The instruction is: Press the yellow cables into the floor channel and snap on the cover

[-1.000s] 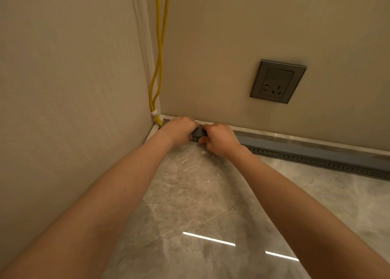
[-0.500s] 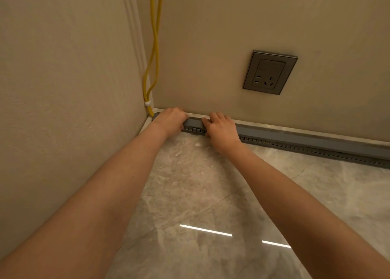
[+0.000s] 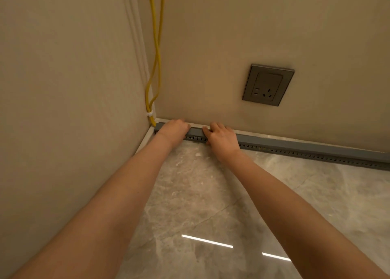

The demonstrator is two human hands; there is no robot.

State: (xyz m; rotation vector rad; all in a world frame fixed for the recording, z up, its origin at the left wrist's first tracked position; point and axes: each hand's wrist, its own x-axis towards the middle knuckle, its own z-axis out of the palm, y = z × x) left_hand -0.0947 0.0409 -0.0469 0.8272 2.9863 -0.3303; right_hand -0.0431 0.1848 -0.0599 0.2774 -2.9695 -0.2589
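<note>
Along the wall's foot, both hands have spread apart, left hand (image 3: 174, 130) and right hand (image 3: 221, 137) pressing flat on the cover (image 3: 196, 132).

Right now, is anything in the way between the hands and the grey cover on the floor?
No, nothing visible. The left hand and the right hand both rest directly on the grey cover near the corner, where the yellow cables come down the wall. What lies under the palms is hidden.

Glossy marble-look floor (image 3: 211, 194), matt grey plastic cover (image 3: 295, 144)
</note>
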